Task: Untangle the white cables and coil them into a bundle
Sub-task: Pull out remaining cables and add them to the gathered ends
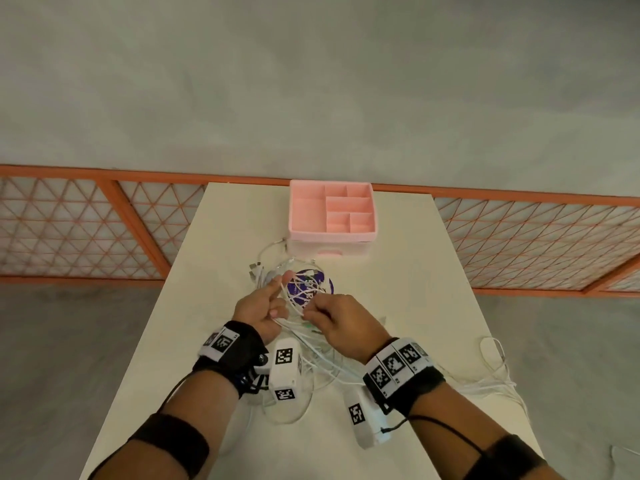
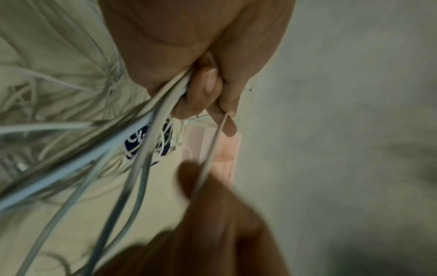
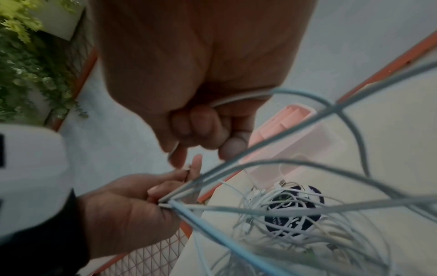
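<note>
A tangle of white cables lies mid-table, partly over a dark blue round disc. My left hand grips several cable strands in its curled fingers, its index finger stretched out with one thin strand running across its tip. My right hand, just to the right, is curled round a white cable that passes through its fist. Taut strands fan out from my left hand toward the pile. Both hands hover above the table, close together.
A pink divided organiser box stands at the table's far edge, behind the tangle. More cable loops lie under my wrists, and a loose cable trails off the table's right edge. An orange lattice fence runs behind.
</note>
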### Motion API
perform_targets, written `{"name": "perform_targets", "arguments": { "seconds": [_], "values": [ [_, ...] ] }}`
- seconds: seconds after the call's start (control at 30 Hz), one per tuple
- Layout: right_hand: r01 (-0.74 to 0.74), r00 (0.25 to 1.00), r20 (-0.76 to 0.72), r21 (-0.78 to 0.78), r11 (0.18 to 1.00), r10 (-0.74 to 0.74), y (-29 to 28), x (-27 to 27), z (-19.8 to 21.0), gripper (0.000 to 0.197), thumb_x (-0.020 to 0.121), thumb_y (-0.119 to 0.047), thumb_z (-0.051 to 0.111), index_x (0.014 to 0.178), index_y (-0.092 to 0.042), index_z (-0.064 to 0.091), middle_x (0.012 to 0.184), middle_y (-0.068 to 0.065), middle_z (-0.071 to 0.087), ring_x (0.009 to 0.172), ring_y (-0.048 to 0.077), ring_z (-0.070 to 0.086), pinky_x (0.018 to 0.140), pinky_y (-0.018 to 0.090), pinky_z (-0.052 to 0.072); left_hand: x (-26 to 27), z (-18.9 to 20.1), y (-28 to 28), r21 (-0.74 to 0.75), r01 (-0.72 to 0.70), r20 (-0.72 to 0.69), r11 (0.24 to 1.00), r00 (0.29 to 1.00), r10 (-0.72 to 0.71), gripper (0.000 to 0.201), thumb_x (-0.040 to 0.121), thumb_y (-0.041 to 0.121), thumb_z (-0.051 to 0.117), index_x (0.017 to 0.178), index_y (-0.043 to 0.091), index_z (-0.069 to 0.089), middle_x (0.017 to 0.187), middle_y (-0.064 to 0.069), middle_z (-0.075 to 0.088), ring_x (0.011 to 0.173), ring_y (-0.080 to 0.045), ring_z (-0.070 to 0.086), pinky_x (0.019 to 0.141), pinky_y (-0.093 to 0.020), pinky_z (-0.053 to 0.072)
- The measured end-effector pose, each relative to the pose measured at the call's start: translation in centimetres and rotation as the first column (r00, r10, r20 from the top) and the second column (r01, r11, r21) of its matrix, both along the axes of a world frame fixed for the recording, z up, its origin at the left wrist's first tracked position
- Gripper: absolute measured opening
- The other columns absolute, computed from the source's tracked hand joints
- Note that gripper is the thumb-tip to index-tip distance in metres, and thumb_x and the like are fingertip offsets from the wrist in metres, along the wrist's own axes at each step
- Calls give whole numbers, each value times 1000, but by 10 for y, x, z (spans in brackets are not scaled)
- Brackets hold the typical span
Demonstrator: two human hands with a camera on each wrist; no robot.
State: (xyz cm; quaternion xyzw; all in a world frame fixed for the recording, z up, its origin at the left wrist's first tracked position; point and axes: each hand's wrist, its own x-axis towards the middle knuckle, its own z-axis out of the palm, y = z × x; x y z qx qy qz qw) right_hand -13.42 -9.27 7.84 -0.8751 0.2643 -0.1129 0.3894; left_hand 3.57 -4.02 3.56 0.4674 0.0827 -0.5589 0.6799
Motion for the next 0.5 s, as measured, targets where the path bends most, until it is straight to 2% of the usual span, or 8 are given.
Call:
{"name": "perform_targets", "arguments": {
  "seconds": [0.07, 0.13, 0.2, 0.27, 0.33, 0.4, 0.5],
  "values": [
    [-81, 994, -69, 56, 995, 85, -3, -13, -2, 13, 95, -19, 59, 84, -19, 66, 74, -16, 61, 66, -7, 54, 64, 7, 39, 8, -2, 0, 1, -9, -38, 1000, 999, 9, 11, 101, 16, 53, 92, 11, 56, 95, -1, 77, 31, -3, 23, 30, -15, 24],
    [-143, 968, -191, 101, 985, 160, -9, -30, -10, 11, 92, -20, 62, 84, -19, 70, 75, -16, 63, 67, -6, 56, 66, 9, 42, 17, -4, 1, 6, -30, -54, 1000, 998, 30, 11, 102, 16, 52, 93, 11, 57, 86, 1, 77, 31, -3, 23, 30, -15, 24],
    [-147, 932, -311, 155, 977, 189, -16, -50, -18, 11, 89, -19, 65, 81, -24, 71, 72, -15, 65, 65, -5, 56, 67, 13, 45, 24, -6, 0, 10, -34, -44, 999, 998, 34, 11, 102, 18, 52, 100, 11, 59, 78, 4, 77, 31, -3, 24, 30, -15, 26],
    [-64, 897, -413, 229, 971, 157, -25, -71, -25, 13, 85, -19, 66, 75, -27, 69, 62, -12, 62, 54, -3, 54, 61, 17, 46, 28, -6, -2, 4, -44, -40, 999, 998, 44, 13, 102, 19, 52, 107, 10, 59, 75, 4, 75, 30, -4, 25, 30, -15, 26],
    [32, 846, -516, 299, 954, 133, -34, -93, -31, 12, 82, -19, 65, 72, -23, 70, 56, -6, 60, 46, 5, 53, 56, 23, 48, 28, -5, -3, -3, -54, -37, 999, 998, 54, 12, 102, 19, 52, 103, 10, 60, 71, 4, 75, 30, -3, 26, 31, -15, 26],
    [80, 776, -616, 312, 947, 137, -42, -112, -36, 13, 80, -20, 62, 71, -24, 70, 56, -2, 61, 47, 10, 57, 61, 27, 52, 26, -4, -5, -7, -45, -27, 999, 999, 44, 14, 102, 19, 52, 94, 11, 60, 69, 4, 73, 30, -3, 26, 31, -15, 26],
    [168, 657, -753, 195, 966, 38, -54, -132, -52, 14, 82, -18, 58, 76, -24, 69, 61, -2, 65, 57, 13, 62, 64, 21, 51, 20, -3, -7, -25, -8, 2, 1000, 1000, 8, 14, 101, 22, 54, 93, 13, 61, 71, 5, 73, 31, -3, 25, 31, -15, 26]
  ]
}}
